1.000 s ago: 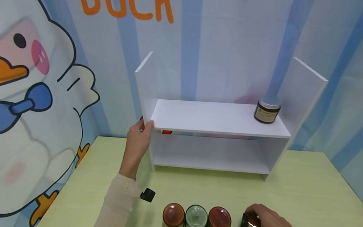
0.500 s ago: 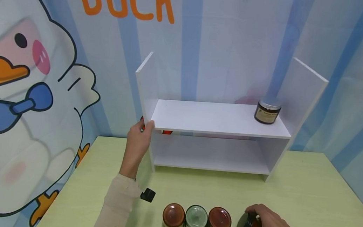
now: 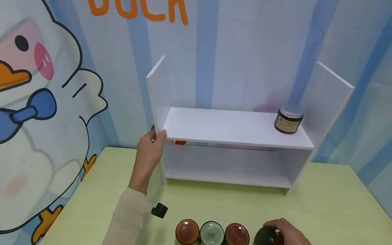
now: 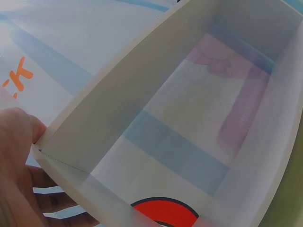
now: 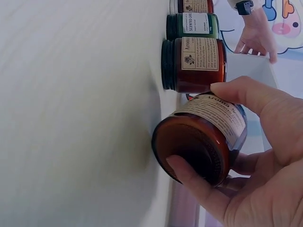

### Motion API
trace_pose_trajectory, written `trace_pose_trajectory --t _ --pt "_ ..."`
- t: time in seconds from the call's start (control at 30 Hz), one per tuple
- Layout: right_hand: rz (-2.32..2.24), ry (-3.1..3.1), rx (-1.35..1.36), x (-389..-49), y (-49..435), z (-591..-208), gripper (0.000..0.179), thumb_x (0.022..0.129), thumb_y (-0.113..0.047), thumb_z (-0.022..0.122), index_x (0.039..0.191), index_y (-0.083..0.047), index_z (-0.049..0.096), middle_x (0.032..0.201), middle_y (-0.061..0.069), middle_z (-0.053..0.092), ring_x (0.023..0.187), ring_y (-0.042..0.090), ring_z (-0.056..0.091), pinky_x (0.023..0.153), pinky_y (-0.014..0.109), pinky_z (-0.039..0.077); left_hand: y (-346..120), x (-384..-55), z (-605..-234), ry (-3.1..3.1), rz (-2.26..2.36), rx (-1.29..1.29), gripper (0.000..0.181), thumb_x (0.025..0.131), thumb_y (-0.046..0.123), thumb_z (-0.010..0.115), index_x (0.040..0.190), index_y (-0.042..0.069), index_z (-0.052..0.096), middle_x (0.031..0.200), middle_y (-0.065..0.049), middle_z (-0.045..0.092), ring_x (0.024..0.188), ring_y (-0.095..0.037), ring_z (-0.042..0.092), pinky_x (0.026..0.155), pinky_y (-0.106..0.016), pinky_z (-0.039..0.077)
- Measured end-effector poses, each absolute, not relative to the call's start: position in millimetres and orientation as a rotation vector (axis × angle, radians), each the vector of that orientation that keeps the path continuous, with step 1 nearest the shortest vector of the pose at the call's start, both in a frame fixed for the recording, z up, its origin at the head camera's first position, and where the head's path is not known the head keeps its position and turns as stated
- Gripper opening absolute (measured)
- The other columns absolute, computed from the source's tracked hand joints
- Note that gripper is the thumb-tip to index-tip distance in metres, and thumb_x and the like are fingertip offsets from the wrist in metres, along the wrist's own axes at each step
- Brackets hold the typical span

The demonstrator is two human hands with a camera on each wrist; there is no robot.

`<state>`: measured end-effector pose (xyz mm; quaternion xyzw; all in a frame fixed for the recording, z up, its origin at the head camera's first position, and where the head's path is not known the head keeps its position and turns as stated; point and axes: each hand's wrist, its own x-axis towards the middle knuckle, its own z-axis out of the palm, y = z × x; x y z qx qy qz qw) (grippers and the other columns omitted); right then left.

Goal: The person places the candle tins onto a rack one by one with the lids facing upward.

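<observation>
My left hand grips the left side panel of a white two-tier shelf, thumb on the panel's front edge and the other fingers behind it. At the front right, my right hand holds an amber candle jar with a black lid, low over the table and tilted. The right wrist view shows the "Aroma" label on that jar and its round base, with thumb and fingers around it. To its left, an amber jar, a green jar and another amber jar stand lid-down in a row.
A dark jar with a silver lid stands at the right end of the upper shelf board. Under everything is a pale yellow-green table. A printed duck backdrop hangs behind the shelf.
My right hand has turned the amber jar, so its black lid has swung from facing left to facing up toward the head camera. The left hand and the shelf have stayed still.
</observation>
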<state>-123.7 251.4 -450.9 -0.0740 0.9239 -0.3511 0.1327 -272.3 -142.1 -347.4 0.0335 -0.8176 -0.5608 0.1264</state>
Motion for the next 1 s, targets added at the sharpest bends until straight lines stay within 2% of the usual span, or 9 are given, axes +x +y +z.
trace_pose_trajectory --t 0.17,0.37,0.5,0.7,1.0 --pt "-1.101 2.691 -0.245 -121 252 -453 0.064 0.076 -0.034 0.088 0.127 -0.006 0.061 0.120 0.009 0.062 0.099 0.021 0.060 0.072 0.026 0.052 -142 -272 -346 -2.383 -1.623 0.098 0.058 0.103 0.045 0.048 0.148 0.008 0.052 0.142 -0.014 0.056 0.112 -0.030 0.052 0.093 -0.048 0.044" --pt "-1.226 2.665 -0.254 -117 250 -455 0.063 0.079 -0.032 0.087 0.129 -0.006 0.059 0.118 0.011 0.063 0.093 0.021 0.061 0.069 0.026 0.050 -142 -272 -347 -2.377 -1.610 0.091 0.056 0.103 0.045 0.049 0.145 0.008 0.056 0.134 -0.015 0.060 0.106 -0.031 0.052 0.088 -0.046 0.044" --pt "-1.252 2.654 -0.226 -116 249 -456 0.064 0.080 -0.033 0.087 0.131 -0.007 0.058 0.120 0.012 0.063 0.091 0.020 0.062 0.068 0.027 0.051 -142 -272 -348 -2.381 -1.623 0.087 0.058 0.103 0.045 0.048 0.147 0.008 0.054 0.139 -0.014 0.058 0.110 -0.030 0.052 0.091 -0.047 0.044" --pt "-1.316 2.628 -0.162 -115 248 -457 0.065 0.081 -0.031 0.086 0.135 -0.008 0.057 0.127 0.017 0.061 0.096 0.022 0.063 0.069 0.028 0.053 -142 -273 -348 -2.379 -1.637 0.087 0.059 0.103 0.045 0.048 0.149 0.009 0.051 0.145 -0.014 0.055 0.116 -0.029 0.051 0.096 -0.049 0.044" --pt "-1.384 2.635 -0.064 -113 245 -462 0.064 0.081 -0.029 0.087 0.136 -0.013 0.059 0.126 0.013 0.064 0.111 0.027 0.062 0.073 0.028 0.053 -142 -273 -348 -2.374 -1.642 0.083 0.059 0.103 0.045 0.048 0.148 0.008 0.053 0.144 -0.013 0.055 0.114 -0.029 0.051 0.094 -0.048 0.044"
